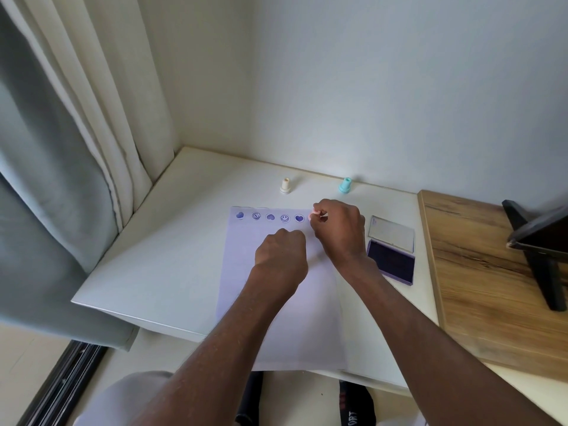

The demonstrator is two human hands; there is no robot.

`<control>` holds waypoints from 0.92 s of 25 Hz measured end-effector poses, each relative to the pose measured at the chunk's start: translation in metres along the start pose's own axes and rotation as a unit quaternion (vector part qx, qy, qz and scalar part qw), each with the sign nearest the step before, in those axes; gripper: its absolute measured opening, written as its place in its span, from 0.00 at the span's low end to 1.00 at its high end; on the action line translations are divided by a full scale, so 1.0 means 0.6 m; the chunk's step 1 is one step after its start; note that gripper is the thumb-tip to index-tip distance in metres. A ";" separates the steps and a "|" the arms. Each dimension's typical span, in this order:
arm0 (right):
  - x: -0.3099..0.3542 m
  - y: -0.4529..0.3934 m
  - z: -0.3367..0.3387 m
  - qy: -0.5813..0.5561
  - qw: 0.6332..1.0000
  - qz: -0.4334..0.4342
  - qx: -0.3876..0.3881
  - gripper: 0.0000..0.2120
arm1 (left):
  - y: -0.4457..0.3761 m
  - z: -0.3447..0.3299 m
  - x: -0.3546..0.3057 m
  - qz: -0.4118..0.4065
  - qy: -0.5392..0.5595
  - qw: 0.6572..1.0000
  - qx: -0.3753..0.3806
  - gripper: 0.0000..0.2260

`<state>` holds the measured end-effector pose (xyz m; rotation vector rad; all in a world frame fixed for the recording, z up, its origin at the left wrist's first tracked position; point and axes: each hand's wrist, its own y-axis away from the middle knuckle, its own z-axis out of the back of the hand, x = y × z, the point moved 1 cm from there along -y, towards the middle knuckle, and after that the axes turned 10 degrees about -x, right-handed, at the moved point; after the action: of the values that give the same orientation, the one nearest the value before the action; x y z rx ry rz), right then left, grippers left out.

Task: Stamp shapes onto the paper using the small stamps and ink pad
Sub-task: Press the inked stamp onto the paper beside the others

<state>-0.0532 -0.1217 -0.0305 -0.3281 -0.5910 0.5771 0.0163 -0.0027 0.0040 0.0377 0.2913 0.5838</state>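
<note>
1. Leftmost, a grey curtain (52,179) and a cream curtain (101,96) hang beside your white table (147,256), which sits in the corner against the wall.
2. Your sheet of paper (276,318) lies flat on the table, its near edge hanging just past the table's front edge.
3. Along the paper's far edge runs a row of purple prints (270,217): heart, round face, heart, smiley, heart.
4. Your left hand (281,255) rests on the paper just below that row, fingers curled into a loose fist, knuckles down on the sheet; you hold nothing in it.
5. Beyond the paper, near the wall, a cream stamp (285,186) stands upright.
6. Your right hand (338,230) pinches the pink stamp (314,213) between thumb and fingertips at the paper's far right corner, just right of the last heart. Whether the stamp touches the sheet cannot be told.
7. Further right, also by the wall, a teal stamp (345,185) stands upright, well apart from the cream one.
8. Just right of your right hand the ink pad (391,262) lies open, its dark purple surface up and its clear lid (392,233) folded back on the far side.
9. Rightmost, a wooden board (491,287) adjoins the table and bears a black stand (541,247).
</note>
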 end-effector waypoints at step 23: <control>-0.006 0.003 0.071 -0.389 0.772 -0.500 -0.044 0.10 | -0.011 0.024 -0.007 0.015 0.033 0.999 0.012 0.22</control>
<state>-0.0820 -0.1167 0.0005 0.1971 -1.4686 -0.4141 0.0208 -0.0100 0.0183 0.0464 0.3634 0.6113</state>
